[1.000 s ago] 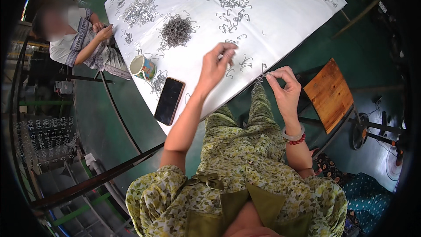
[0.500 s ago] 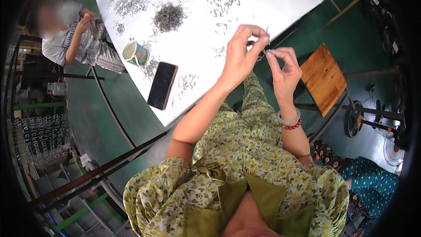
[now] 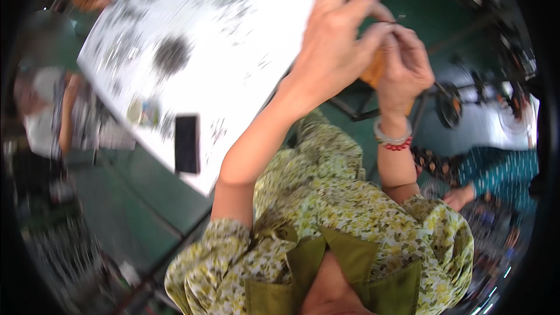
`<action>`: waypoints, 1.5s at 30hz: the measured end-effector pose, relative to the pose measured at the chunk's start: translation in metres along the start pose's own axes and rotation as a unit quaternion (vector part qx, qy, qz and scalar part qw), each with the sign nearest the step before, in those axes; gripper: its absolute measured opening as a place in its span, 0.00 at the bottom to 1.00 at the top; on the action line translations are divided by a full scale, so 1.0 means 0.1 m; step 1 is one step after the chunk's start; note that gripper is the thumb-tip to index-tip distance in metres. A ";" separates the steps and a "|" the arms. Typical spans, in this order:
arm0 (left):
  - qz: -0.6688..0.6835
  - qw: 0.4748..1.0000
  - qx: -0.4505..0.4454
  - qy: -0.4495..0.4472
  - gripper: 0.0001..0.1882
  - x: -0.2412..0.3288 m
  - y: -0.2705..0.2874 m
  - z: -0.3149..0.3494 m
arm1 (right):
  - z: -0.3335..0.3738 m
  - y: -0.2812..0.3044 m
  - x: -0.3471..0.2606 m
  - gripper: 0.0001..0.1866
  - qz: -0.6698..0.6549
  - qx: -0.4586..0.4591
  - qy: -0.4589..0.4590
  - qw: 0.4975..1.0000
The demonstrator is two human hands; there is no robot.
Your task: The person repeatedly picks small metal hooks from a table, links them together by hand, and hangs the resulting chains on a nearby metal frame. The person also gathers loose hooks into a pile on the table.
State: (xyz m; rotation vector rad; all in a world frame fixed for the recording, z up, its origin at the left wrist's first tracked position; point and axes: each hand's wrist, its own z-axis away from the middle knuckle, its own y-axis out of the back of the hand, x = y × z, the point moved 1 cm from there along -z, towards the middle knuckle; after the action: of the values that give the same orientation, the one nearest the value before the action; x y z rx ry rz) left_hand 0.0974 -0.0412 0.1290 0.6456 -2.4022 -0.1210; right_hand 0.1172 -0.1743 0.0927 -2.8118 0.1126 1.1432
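Observation:
My left hand (image 3: 341, 35) is raised past the table's right edge, its fingers curled and the thumb pressed toward the fingertips. Close beside it, my right hand (image 3: 408, 67) is closed in a pinch, its fingertips meeting those of the left. A thin dark wire hook (image 3: 392, 22) shows at the fingertips; motion blurs it, and the fingers cover most of it. To the left, a dense heap of dark wire hooks (image 3: 172, 55) lies on the white tabletop (image 3: 251, 105), with looser clusters around it.
A dark phone (image 3: 187, 143) lies near the table's close corner, beside a patterned cup (image 3: 144, 112). A wooden stool (image 3: 373, 74) is partly hidden behind my hands. One co-worker (image 3: 46, 105) sits at left; another's teal sleeve (image 3: 496, 175) is at right.
The view has swung, so the table appears farther left and blurred. My hands have come together, fingertips touching, and sit higher in the picture. Another person's head has appeared at upper left.

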 end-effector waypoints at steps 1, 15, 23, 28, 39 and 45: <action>0.031 0.999 -0.007 -0.034 0.06 0.04 -0.09 -0.11 | -0.09 0.08 -0.10 0.07 0.037 0.018 0.019 0.999; 0.220 0.927 -0.226 0.201 0.09 -0.63 -0.76 0.22 | -0.54 1.42 -0.98 0.06 -0.064 0.121 0.035 0.990; 0.024 0.759 -0.510 0.405 0.13 -2.27 -0.79 1.32 | -0.78 2.24 -2.05 0.18 0.052 0.080 0.125 0.988; 0.026 0.817 -0.493 0.299 0.15 -2.88 -0.76 1.64 | -0.70 2.61 -2.69 0.14 0.167 0.134 0.204 0.955; 0.034 0.803 -0.475 0.358 0.16 -2.91 -0.66 1.67 | -0.18 3.18 -3.48 0.13 0.324 0.248 0.250 0.878; 0.055 0.793 -0.478 0.374 0.16 -3.27 -0.75 1.83 | 0.08 3.92 -4.02 0.13 0.290 0.420 0.198 0.837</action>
State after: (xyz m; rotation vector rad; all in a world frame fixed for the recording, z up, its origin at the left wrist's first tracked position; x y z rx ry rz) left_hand 0.2379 0.0361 -0.2174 0.0191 -1.3221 -0.8053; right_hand -0.2176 -0.5505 0.3407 -2.1485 1.2319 0.3468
